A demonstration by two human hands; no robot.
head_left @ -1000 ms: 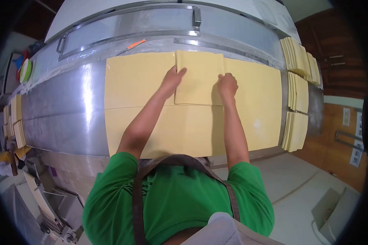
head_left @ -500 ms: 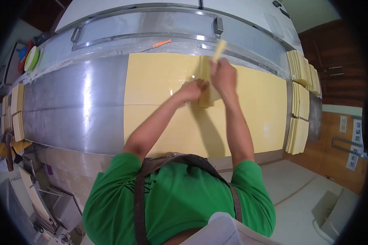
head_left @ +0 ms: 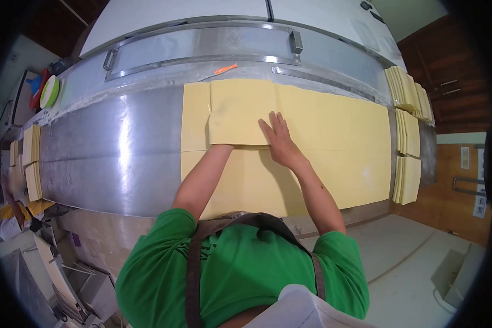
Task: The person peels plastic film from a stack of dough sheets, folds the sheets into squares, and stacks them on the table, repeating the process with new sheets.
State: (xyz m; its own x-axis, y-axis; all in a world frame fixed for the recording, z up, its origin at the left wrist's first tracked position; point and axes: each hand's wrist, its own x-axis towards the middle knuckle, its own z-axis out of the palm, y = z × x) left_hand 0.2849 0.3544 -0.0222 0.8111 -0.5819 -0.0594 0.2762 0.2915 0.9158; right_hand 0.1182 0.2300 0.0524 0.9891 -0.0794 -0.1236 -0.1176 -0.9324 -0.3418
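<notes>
A wide pale-yellow dough sheet (head_left: 339, 153) lies on the metal worktop, with a lengthwise cut line across it. On its far half, toward the left, a dough flap (head_left: 240, 109) lies over the layer below. Under the near edge of this flap goes my left hand (head_left: 223, 147); only its wrist end shows and its fingers are hidden. My right hand (head_left: 280, 139) rests palm down by the flap's right end, fingers stretched and spread, holding nothing.
Folded dough stacks (head_left: 407, 134) stand at the right end of the steel worktop (head_left: 87, 147), with more dough stacks (head_left: 33, 158) at its left end. An orange-handled tool (head_left: 226, 69) lies behind the sheet, near a flat metal strip (head_left: 322, 82). A green-rimmed bowl (head_left: 50, 92) sits back left.
The dough that stood gathered between my hands now lies flat as a flap toward the left. My left hand went under it; my right hand came down and opened on the dough.
</notes>
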